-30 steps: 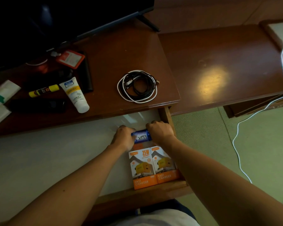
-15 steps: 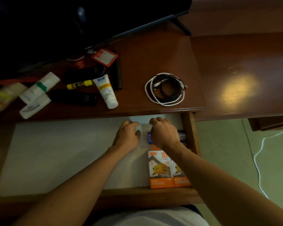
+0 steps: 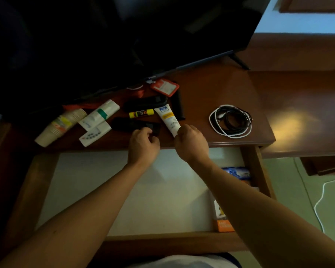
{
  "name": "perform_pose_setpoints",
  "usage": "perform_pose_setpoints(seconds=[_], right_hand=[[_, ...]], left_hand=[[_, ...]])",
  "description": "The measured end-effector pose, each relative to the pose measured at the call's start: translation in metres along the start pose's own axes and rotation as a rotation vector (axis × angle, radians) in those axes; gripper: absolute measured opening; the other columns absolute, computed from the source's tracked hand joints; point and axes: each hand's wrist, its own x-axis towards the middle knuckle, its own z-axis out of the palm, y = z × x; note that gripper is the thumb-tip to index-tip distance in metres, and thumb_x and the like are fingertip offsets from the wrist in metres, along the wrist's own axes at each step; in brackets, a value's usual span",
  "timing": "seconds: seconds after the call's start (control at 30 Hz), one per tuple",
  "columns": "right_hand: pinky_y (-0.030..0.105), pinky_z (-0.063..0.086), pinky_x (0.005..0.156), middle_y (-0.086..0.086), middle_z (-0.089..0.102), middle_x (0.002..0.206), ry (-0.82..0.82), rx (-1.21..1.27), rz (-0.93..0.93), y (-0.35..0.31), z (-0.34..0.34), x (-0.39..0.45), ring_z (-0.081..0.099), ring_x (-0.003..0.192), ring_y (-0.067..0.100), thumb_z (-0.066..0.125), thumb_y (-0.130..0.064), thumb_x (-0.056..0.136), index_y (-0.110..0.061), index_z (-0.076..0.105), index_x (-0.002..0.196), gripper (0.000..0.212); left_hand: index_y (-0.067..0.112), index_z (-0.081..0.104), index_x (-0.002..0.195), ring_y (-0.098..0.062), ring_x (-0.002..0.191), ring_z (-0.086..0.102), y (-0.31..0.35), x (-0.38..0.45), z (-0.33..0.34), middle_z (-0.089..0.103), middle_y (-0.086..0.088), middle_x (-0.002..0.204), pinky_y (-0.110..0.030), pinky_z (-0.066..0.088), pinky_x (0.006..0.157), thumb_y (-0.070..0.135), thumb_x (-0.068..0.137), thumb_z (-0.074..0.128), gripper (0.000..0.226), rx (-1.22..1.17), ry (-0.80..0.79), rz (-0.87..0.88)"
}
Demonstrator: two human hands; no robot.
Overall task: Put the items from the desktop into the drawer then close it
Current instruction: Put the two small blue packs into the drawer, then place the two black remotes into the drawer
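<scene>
Hands up from wooden drawer [image 3: 257, 171] to desk [image 3: 230, 89]: right hand [image 3: 190, 145] grasping white-yellow cream tube [image 3: 167, 119], left hand [image 3: 143, 146] closing on black remote [image 3: 135, 125]. Blue pack [image 3: 237, 173] now stowed; next items starting.

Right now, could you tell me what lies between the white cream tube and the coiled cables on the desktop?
Nothing: in the head view, bare wood separates the white cream tube from the coiled cables.
</scene>
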Motion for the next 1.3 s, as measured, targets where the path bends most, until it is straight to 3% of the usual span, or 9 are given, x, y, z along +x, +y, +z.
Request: perform_pose_setpoints(seconds=[0.1,0.2,0.3,0.43,0.7,0.83,1.0,1.13,1.3], right_hand=[[0.036,0.044,0.059,0.011,0.063,0.098,0.035,0.029,0.092,-0.01,-0.01,0.027,0.06,0.08,0.031,0.054,-0.024,0.091,-0.009,0.058,0.098,0.016],[0.032,0.037,0.056,0.009,0.061,0.092,0.045,-0.002,0.135,-0.011,-0.019,0.056,0.055,0.073,0.028,0.049,-0.025,0.091,-0.009,0.056,0.094,0.017],[0.035,0.043,0.059,0.012,0.061,0.097,-0.01,-0.043,0.12,-0.006,-0.021,0.084,0.059,0.079,0.032,0.049,-0.025,0.092,-0.008,0.056,0.099,0.019],[0.049,0.054,0.084,0.014,0.056,0.117,-0.145,-0.041,0.151,0.0,-0.011,0.115,0.058,0.102,0.035,0.052,-0.035,0.096,-0.01,0.049,0.123,0.037],[0.047,0.053,0.092,0.015,0.053,0.126,-0.193,0.05,0.199,0.004,0.015,0.139,0.056,0.113,0.034,0.064,-0.041,0.093,-0.011,0.043,0.131,0.053],[0.046,0.055,0.088,0.014,0.054,0.123,-0.181,0.025,0.173,0.008,0.017,0.144,0.059,0.108,0.033,0.066,-0.037,0.092,-0.008,0.047,0.126,0.049],[0.044,0.061,0.074,0.011,0.058,0.109,-0.25,-0.048,0.138,0.013,0.013,0.145,0.064,0.086,0.029,0.068,-0.035,0.088,-0.009,0.061,0.11,0.034],[0.041,0.061,0.069,0.009,0.051,0.103,-0.28,-0.122,0.105,0.019,0.005,0.138,0.063,0.079,0.027,0.064,-0.044,0.091,-0.01,0.06,0.108,0.038],[0.035,0.054,0.059,0.011,0.059,0.101,-0.271,-0.182,0.13,0.024,-0.01,0.116,0.064,0.075,0.027,0.065,-0.044,0.089,-0.011,0.062,0.107,0.038]], left_hand=[[0.01,0.048,0.134,-0.031,0.112,0.059,0.013,0.03,-0.004,0.048,-0.014,0.135,-0.032,0.043,0.076,0.03,0.096,0.061,0.045,-0.131,0.05,-0.324],[0.014,0.033,0.141,-0.039,0.108,0.063,0.024,0.055,-0.002,0.042,-0.02,0.141,-0.038,0.057,0.083,0.033,0.088,0.07,0.067,-0.364,0.136,-0.644],[0.016,0.027,0.14,-0.042,0.102,0.063,0.029,0.069,-0.002,0.039,-0.023,0.14,-0.045,0.06,0.082,0.035,0.082,0.073,0.077,-0.467,0.199,-0.811],[0.006,0.019,0.143,-0.039,0.113,0.056,0.04,0.075,0.005,0.034,-0.022,0.143,-0.033,0.044,0.074,0.042,0.087,0.071,0.084,-0.331,0.209,-0.867],[0.014,0.02,0.143,-0.043,0.114,0.053,0.048,0.077,0.016,0.031,-0.021,0.144,-0.037,0.043,0.071,0.027,0.08,0.08,0.088,-0.298,0.268,-0.919],[0.012,0.023,0.14,-0.043,0.116,0.052,0.046,0.077,0.018,0.032,-0.021,0.142,-0.038,0.042,0.071,0.025,0.077,0.082,0.087,-0.253,0.251,-0.905],[0.008,0.026,0.139,-0.041,0.113,0.054,0.046,0.08,0.018,0.035,-0.021,0.14,-0.041,0.05,0.075,0.027,0.076,0.083,0.088,-0.184,0.247,-0.913],[0.003,0.033,0.141,-0.035,0.109,0.055,0.044,0.077,0.014,0.041,-0.021,0.139,-0.035,0.046,0.066,0.024,0.079,0.08,0.08,-0.034,0.157,-0.889],[0.006,0.049,0.136,-0.031,0.095,0.055,0.038,0.064,0.004,0.051,-0.019,0.135,-0.032,0.035,0.051,0.026,0.083,0.073,0.062,0.122,0.076,-0.798]])
